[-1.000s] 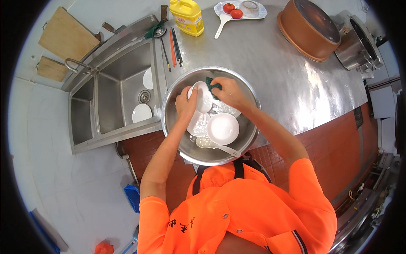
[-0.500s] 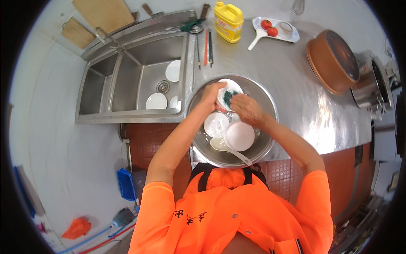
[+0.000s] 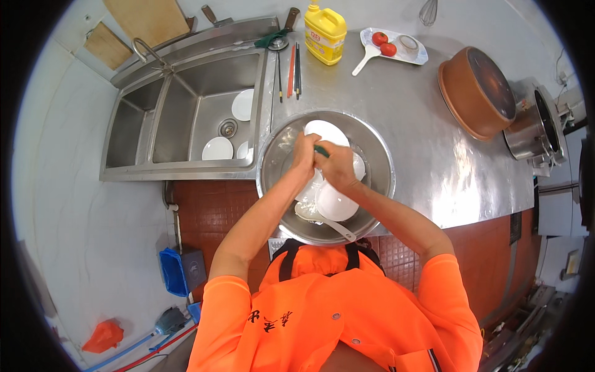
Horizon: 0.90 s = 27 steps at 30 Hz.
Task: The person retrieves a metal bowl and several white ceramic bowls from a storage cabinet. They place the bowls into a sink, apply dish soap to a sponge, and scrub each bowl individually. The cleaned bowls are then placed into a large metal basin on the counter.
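Clasping the white bowl (image 3: 328,131) at its seven o'clock edge, my left grip (image 3: 304,152) has it lying toward one o'clock; at its six o'clock, my right grip (image 3: 338,167) clutches the green pad (image 3: 321,150).

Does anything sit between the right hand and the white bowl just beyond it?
Only a green scrubbing pad, in the right hand, shows there, by the white bowl and beside the left hand; the hands hide any contact.
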Motion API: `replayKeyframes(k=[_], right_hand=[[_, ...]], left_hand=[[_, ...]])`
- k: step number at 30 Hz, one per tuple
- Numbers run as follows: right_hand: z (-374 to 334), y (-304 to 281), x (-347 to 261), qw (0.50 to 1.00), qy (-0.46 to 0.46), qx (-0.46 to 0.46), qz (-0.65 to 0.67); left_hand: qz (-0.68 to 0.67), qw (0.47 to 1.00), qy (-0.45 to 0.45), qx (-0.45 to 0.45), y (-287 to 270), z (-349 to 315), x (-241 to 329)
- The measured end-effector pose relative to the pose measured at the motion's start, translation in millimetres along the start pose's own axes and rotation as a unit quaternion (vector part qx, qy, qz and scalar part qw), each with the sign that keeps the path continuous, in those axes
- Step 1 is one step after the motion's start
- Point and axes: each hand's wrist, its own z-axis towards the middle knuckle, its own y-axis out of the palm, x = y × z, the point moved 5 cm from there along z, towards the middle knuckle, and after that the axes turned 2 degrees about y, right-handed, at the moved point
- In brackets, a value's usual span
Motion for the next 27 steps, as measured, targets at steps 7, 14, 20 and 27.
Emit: replayKeyframes(k=[7,14,20,27], right_hand=[[-12.2,-24.7,36.7,0.902,-0.411,0.010,-0.130],[-25.4,12.2,-11.2,0.988,-0.128,-0.020,-0.078],[-30.1,-24.9,15.1,0.877,-0.457,-0.034,-0.141],[-28.2,25.1,-11.4,0.994,-0.077,-0.084,-0.001]], left_hand=[[0.046,0.956,-0.224,-0.186,-0.2,-22.5,25.3],[-0.022,0.999,-0.027,-0.010,-24.2,-5.0,-20.6],[0.060,0.961,-0.209,-0.173,-17.0,-37.4,24.6],[-0.041,0.997,-0.072,-0.012,-24.3,-43.6,-1.4]])
